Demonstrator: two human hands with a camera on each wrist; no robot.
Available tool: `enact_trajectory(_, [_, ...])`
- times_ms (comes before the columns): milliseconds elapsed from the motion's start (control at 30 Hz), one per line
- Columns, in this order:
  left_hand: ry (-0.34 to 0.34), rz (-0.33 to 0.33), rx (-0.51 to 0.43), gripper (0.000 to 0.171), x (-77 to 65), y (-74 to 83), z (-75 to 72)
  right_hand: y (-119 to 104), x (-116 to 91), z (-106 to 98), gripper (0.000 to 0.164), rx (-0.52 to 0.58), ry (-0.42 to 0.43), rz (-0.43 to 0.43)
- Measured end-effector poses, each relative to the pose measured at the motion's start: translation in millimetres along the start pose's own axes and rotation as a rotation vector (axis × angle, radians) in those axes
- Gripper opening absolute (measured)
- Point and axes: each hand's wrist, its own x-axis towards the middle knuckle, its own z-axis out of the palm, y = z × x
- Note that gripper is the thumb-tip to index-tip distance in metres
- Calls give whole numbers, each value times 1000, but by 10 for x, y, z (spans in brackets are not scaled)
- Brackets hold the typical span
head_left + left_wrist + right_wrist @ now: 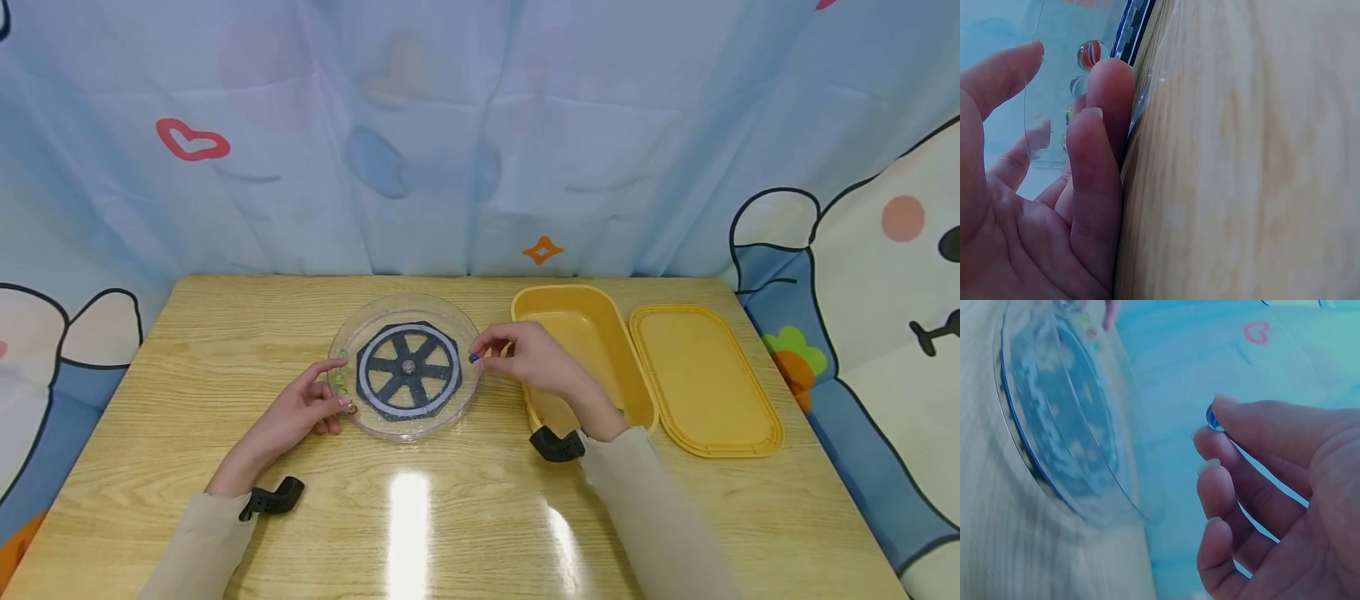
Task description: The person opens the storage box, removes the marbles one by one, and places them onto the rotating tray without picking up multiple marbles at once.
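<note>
A round clear dish (405, 432) stands on the table, with a dark spoked wheel pattern (408, 369) in its middle. My left hand (303, 400) holds the dish's left edge, fingers and thumb set apart along the rim. Close to that hand, several marbles (340, 379) lie inside the dish, among them a red-and-white one (1090, 55). My right hand (532, 358) pinches a blue marble (1212, 417) between thumb and fingertip, near the dish's right rim. In the right wrist view, this marble appears apart from the dish wall.
To the right of the dish sits a yellow box (566, 304), partly covered by the right forearm. Its yellow lid (708, 379) lies flat beside it. A blue printed curtain (450, 167) hangs behind the wooden table (315, 542).
</note>
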Motion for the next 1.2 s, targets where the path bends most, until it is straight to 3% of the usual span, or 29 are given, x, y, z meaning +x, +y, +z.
enact_trajectory(267, [-2, 5, 3, 64, -2, 2, 0, -81, 90, 243, 14, -7, -61, -31])
enact_trajectory(567, [-4, 12, 0, 63, -7, 0, -3, -124, 75, 234, 12, -62, -74, -6])
enact_trajectory(733, [-3, 10, -5, 63, -4, -10, -5, -116, 34, 81, 11, -69, -37, -18])
enact_trajectory(967, [-7, 12, -10, 64, -1, -13, -9, 1, -51, -284, 11, -92, 16, -1])
enact_trajectory(1200, [-8, 19, 1, 63, -1, -16, -12, 269, -161, -631, 14, 13, -45, 66])
